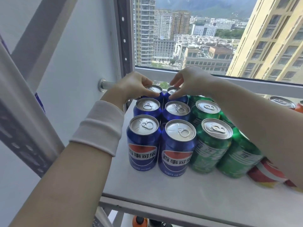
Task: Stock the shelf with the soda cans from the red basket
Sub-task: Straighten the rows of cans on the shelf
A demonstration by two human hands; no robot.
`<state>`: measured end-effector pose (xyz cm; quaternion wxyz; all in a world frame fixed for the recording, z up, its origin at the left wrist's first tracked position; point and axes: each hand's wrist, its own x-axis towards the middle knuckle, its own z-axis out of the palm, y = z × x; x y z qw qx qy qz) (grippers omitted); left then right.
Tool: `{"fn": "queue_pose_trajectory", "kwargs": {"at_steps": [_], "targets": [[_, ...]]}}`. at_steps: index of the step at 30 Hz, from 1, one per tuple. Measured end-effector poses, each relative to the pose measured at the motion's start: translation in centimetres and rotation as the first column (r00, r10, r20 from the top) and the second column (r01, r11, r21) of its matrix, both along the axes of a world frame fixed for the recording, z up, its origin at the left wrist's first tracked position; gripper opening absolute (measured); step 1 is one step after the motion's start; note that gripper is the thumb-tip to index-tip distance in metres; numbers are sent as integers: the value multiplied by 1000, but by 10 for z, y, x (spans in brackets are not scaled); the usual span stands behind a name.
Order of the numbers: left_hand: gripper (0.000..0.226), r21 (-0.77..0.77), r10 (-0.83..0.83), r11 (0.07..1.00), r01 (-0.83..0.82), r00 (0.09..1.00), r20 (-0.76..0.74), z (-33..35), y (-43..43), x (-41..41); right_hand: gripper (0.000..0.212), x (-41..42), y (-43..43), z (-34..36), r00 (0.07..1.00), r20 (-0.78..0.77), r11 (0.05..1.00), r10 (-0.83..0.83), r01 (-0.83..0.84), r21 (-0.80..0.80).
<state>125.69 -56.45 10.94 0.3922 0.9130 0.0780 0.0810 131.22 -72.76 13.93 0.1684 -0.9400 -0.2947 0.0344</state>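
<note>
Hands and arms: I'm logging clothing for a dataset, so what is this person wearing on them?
The left hand is bare, no ring or glove; an off-white fabric band wraps that wrist, with bare arm beyond it. The right hand and forearm are bare too: no sleeve, watch or jewellery shows.

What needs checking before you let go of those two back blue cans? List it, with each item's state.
1. Left hand pinches the back-left blue can at its rim: ok.
2. Right hand pinches the back-right blue can at its rim: ok.
3. Both back cans stand top up, in line with the middle blue cans: ok.
4. Their bases are seated on the shelf: cannot tell, hidden by the cans in front.
5. Green cans alongside stand top up: ok.
</note>
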Motion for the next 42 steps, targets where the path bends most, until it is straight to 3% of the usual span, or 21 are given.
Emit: {"fn": "queue_pose_trajectory", "kwargs": {"at_steps": [7,16,21,25,29,34,42], "targets": [[55,-25,12,1000,-12,1000,-27,4,0,-6,47,-7,-2,0,1000,-9,1000,18,-18,13],[55,69,-7,997,14,995,-102,6,1,-7,54,-8,-4,-1,999,-33,999,38,-37,33],[58,184,-71,982,51,993,99,24,-24,-32,45,-27,-42,13,999,-12,990,29,-27,141],[51,233,-237,954,186,948,214,35,-72,-70,43,-63,-101,15,997,41,994,59,-62,90],[57,370,-322,894,253,937,138,19,-117,-89,56,-90,-149,0,991,126,999,43,-46,24],[64,492,-307,837,240,950,57,-2,-144,-85,59,-96,-169,-20,977,209,999,42,-44,5],[60,494,-261,849,190,962,78,4,-151,-85,60,-94,-173,-21,969,235,994,70,-89,70]]}}
